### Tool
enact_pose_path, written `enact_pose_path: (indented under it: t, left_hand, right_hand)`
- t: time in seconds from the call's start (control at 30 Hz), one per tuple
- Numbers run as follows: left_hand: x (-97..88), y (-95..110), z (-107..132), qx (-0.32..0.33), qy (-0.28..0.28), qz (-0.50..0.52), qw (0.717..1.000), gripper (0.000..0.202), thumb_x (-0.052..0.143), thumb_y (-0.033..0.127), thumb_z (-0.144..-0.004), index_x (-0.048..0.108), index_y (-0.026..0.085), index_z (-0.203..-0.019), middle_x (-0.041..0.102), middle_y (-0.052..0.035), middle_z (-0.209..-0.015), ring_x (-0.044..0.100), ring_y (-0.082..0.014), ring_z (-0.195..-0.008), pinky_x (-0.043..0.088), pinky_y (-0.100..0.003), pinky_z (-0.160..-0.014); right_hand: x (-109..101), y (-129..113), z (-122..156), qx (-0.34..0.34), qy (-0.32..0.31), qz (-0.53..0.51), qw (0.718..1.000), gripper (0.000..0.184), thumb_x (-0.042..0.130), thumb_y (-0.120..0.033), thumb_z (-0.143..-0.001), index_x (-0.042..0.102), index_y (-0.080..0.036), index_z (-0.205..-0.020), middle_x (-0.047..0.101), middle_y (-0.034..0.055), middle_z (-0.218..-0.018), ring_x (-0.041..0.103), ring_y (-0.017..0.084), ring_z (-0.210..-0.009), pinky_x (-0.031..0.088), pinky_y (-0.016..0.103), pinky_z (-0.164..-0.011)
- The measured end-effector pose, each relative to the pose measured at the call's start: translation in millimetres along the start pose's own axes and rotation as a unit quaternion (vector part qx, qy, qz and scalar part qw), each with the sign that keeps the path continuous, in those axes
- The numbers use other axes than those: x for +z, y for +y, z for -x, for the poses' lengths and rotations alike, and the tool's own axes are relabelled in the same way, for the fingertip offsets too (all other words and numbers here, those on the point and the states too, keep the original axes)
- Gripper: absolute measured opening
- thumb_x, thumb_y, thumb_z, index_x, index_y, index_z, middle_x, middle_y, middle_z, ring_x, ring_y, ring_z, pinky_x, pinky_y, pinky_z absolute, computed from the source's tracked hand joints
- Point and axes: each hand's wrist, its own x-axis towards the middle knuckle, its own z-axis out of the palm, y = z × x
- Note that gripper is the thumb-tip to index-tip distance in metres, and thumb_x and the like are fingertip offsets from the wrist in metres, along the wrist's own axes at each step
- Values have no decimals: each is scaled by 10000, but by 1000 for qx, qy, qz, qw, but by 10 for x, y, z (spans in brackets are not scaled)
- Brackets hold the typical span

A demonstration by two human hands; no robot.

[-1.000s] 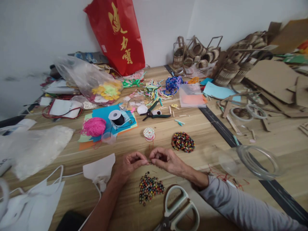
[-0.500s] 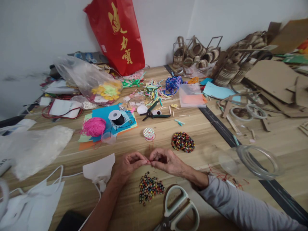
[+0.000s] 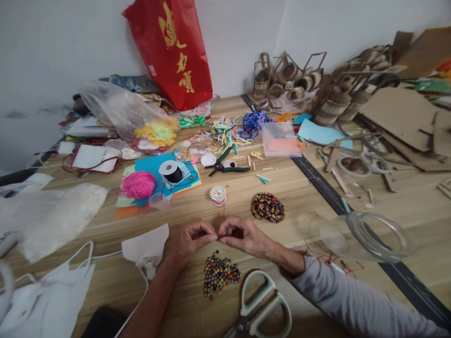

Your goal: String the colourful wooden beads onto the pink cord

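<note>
My left hand (image 3: 193, 238) and my right hand (image 3: 243, 235) meet tip to tip over the table, each with thumb and forefinger pinched. Something small and dark shows where the fingertips come together, too tiny to name. Just below them lies a loose pile of colourful beads (image 3: 221, 276). Beyond the hands stands a small spool (image 3: 218, 195) with red cord, a loose strand trailing toward my fingers. To its right rests a coiled string of beads (image 3: 268, 207). White-handled scissors (image 3: 259, 305) lie at the near edge, below my right hand.
Farther back are pliers (image 3: 229, 167), a black cord spool (image 3: 171, 172) and pink yarn (image 3: 137, 185). Clear tubing (image 3: 382, 237) lies to the right, with cardboard (image 3: 398, 117) behind. A white cable (image 3: 105, 256) runs at left. A red bag (image 3: 172, 56) leans against the wall.
Both hands stay almost in place. The reddish bit that showed between the fingertips is no longer plain; a small dark spot shows there instead.
</note>
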Motion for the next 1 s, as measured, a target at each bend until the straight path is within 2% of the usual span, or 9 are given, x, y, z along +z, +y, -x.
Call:
enact_pose_path:
  t: [0.23, 0.37, 0.57, 0.8, 0.9, 1.0]
  left_hand:
    - [26, 11, -2, 61, -19, 8, 998, 182, 770, 311, -680, 687, 159, -622, 603, -7, -688, 560, -146, -707, 441, -261, -701]
    - [30, 6, 1, 58, -24, -14, 998, 180, 753, 313, -698, 683, 162, -628, 590, -8, -701, 550, -149, -712, 429, -261, -698]
    - [41, 9, 3, 51, -16, -14, 998, 165, 739, 283, -696, 663, 162, -613, 580, -5, -692, 541, -149, -708, 422, -258, -695]
    - [28, -25, 7, 58, -23, -41, 997, 135, 711, 251, -709, 658, 154, -632, 594, -5, -693, 549, -145, -704, 425, -252, -687]
    - [27, -40, 16, 63, -17, -71, 995, 129, 683, 257, -730, 653, 158, -653, 604, -6, -695, 555, -146, -699, 433, -250, -679]
    - [37, -15, 36, 61, -6, -161, 985, 133, 645, 264, -751, 649, 160, -669, 618, -8, -681, 550, -141, -664, 422, -238, -638]
  right_hand:
    - [3, 7, 11, -10, -20, 8, 1000, 130, 656, -251, -796, 600, -150, -857, 550, -31, -689, 483, 85, -606, 378, 206, -564]
    - [5, 6, 6, -22, -27, -4, 999, 137, 638, -279, -808, 589, -151, -803, 549, -21, -706, 487, 91, -629, 387, 221, -595]
    - [0, -5, 7, -8, -26, -1, 1000, 209, 621, -355, -825, 589, -154, -779, 524, -23, -681, 438, 87, -587, 352, 215, -555]
    - [-12, 28, 1, -38, -25, 17, 999, 154, 598, -284, -844, 596, -143, -783, 533, -12, -702, 464, 97, -634, 362, 220, -597]
    - [-19, 14, 6, -42, -22, 28, 998, 156, 581, -279, -859, 587, -143, -783, 510, -18, -685, 446, 93, -623, 347, 216, -582]
    - [-23, -2, 12, -24, -9, -1, 1000, 201, 571, -336, -868, 566, -147, -798, 490, -29, -646, 426, 84, -570, 334, 207, -535]
